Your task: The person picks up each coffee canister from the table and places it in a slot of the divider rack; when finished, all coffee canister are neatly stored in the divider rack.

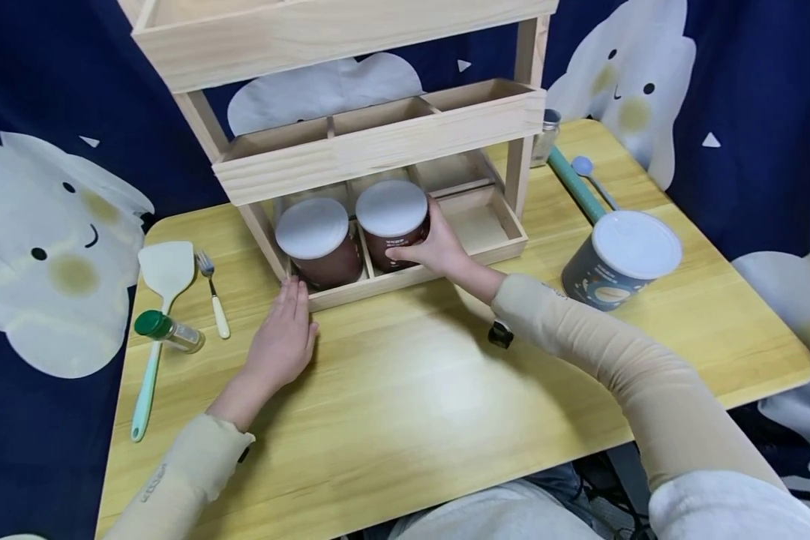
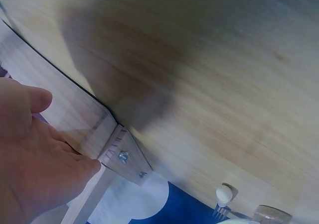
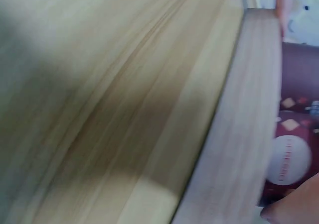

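My right hand (image 1: 437,244) grips a dark maroon canister (image 1: 393,217) with a white lid, its thumb across the front and fingers round the right side. This canister stands in the middle compartment of the wooden rack's bottom tier (image 1: 405,281). To its left, a second maroon canister (image 1: 319,244) with a white lid stands in the left compartment. My left hand (image 1: 283,334) has its fingers straight and rests on the front left corner of the bottom tier. In the left wrist view the fingers of that hand (image 2: 45,169) lie along the board's end.
At right stands a dark blue-grey canister (image 1: 604,270) with a white lid. Behind it lie a green rod (image 1: 576,185), a blue spoon (image 1: 583,166) and a glass jar (image 1: 545,139). At left are a spatula (image 1: 166,274), a fork (image 1: 214,296) and a green-capped shaker (image 1: 169,331).
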Demonstrator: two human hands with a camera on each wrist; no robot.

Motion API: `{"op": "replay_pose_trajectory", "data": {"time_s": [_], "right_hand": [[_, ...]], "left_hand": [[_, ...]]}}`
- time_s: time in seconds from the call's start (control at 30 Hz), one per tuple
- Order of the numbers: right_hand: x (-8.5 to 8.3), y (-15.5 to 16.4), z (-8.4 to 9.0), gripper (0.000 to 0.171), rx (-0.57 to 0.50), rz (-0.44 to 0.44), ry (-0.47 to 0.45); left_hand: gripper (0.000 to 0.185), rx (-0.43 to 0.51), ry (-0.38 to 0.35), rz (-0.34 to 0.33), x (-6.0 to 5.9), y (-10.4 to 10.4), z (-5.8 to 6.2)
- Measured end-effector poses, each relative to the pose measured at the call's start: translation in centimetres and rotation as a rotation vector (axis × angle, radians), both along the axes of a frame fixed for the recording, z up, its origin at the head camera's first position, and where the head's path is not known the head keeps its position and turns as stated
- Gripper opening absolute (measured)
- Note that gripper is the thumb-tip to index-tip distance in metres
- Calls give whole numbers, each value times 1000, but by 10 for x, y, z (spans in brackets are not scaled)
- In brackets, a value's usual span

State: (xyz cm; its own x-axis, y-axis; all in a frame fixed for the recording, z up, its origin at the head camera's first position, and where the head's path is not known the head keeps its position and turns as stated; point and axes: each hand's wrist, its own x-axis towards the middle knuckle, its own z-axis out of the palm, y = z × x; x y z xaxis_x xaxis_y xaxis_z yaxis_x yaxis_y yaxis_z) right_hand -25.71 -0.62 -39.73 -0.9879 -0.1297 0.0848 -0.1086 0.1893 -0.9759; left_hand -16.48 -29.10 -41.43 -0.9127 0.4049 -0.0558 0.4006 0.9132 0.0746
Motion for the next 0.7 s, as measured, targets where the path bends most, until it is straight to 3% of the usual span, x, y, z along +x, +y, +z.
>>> {"op": "replay_pose_trajectory", "data": {"time_s": [0.1,0.23,0.43,0.7], "right_hand": [[14,8,5,117,-35,14,11],[41,24,10,118,63,-7,-18],[79,58,13,107,71,-29,-103],[133,111,-8,100,98,-106,-210]], "left_hand": [[66,13,-4,4,0,1,0],[66,28,-18,-1,-1,0,3],[67,36,-31,-27,-5,-1,4],[66,55,-32,-57,-3,-3,-1]]}}
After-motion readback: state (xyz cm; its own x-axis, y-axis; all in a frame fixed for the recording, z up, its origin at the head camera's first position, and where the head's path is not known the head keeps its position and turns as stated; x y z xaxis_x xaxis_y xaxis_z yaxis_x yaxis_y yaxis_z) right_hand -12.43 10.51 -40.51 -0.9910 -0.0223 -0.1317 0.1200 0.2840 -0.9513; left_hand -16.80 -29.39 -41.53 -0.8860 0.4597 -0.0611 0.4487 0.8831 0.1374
